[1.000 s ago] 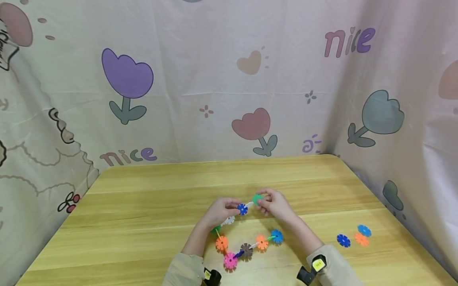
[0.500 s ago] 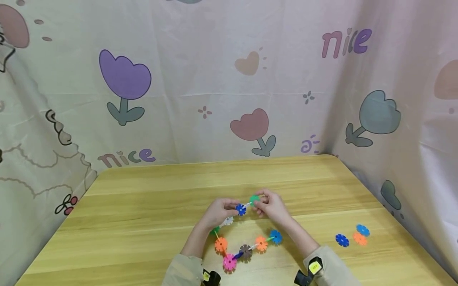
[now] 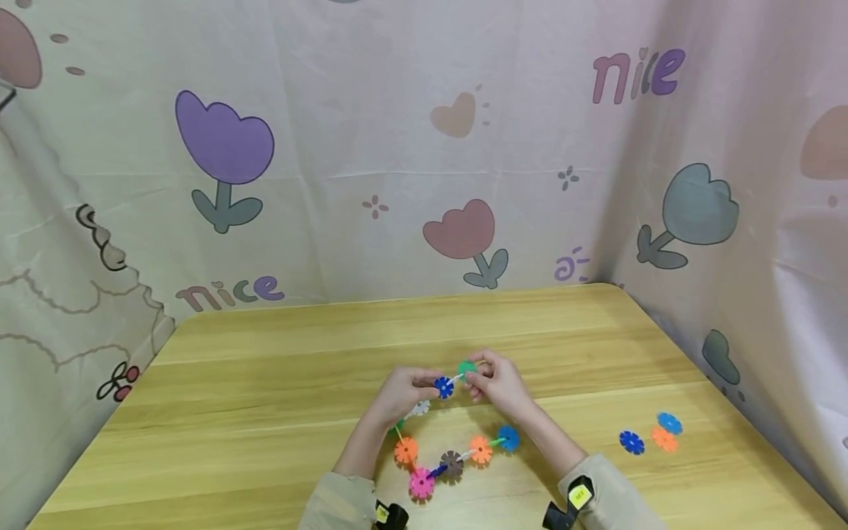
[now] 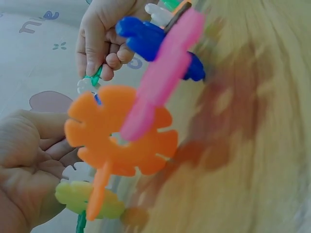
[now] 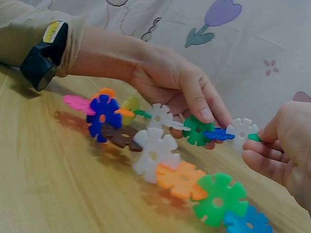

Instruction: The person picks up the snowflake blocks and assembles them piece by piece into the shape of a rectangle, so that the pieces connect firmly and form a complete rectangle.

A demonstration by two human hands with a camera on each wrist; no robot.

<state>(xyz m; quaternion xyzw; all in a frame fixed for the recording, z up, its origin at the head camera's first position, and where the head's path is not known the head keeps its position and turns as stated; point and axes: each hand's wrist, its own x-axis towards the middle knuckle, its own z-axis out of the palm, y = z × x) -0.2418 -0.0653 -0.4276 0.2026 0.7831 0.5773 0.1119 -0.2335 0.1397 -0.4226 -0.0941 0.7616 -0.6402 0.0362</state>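
Observation:
A chain of slotted plastic snowflake discs curves across the table. My left hand (image 3: 400, 395) pinches the chain at a green disc (image 5: 194, 131), thumb in front and fingers behind, beside the blue disc (image 3: 444, 387). My right hand (image 3: 501, 384) pinches the green end disc (image 3: 467, 370), which is joined through a white disc (image 5: 241, 133) to the blue one. Lower down, the chain runs through an orange disc (image 4: 121, 131), a pink disc (image 3: 421, 483) and a brown disc (image 3: 452, 464) to a light blue disc (image 3: 509, 438) at its other end. My fingers partly hide the gripped discs.
To the right, a loose dark blue disc (image 3: 631, 442), a light blue one (image 3: 670, 423) and an orange one (image 3: 665, 439) lie on the wooden table (image 3: 298, 412). A printed curtain (image 3: 358, 132) hangs behind the table's far edge.
My right hand has moved slightly left with the green end disc, closer to my left hand. The head view has shifted a little; the chain's lower part keeps its shape.

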